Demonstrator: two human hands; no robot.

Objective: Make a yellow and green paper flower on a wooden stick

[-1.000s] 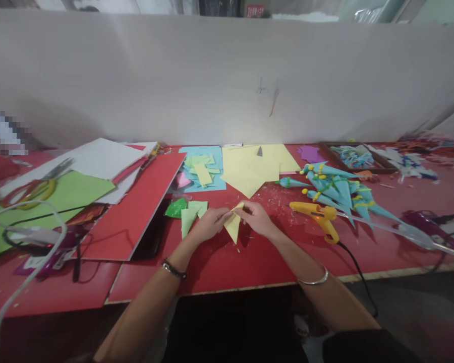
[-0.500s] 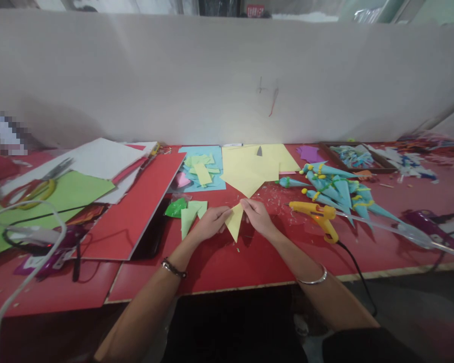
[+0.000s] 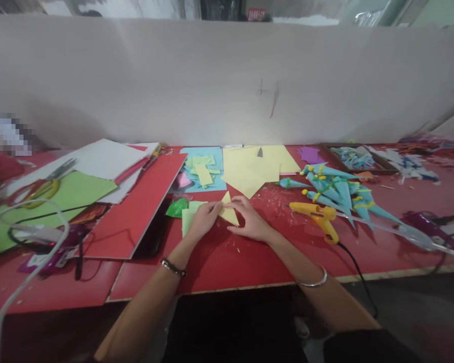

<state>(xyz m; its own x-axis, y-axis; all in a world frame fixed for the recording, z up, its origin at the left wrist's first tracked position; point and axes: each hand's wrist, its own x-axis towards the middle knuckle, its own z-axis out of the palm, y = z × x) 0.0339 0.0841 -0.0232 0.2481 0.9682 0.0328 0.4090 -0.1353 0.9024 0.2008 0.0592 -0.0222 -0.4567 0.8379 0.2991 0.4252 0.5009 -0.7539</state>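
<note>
My left hand pinches a small pale yellow piece of paper, pointed at the top and held just above the red table. At its right side is my right hand, with thumb and fingers apart and the forefinger across the paper's face. Light green paper pieces lie beside my left hand, partly covered by it. A shiny bright green packet is left of them. Beyond my hands lies a large pale yellow sheet with a small dark pointed piece on it.
To the right, a yellow glue gun with a cord lies before a pile of blue paper cones. Green scraps rest on a blue sheet. Leftward are a red board, scissors and a white cable.
The yellow piece has turned from pointing down to pointing up and moved slightly left. My right hand has loosened its pinch, its thumb and fingers now apart.
</note>
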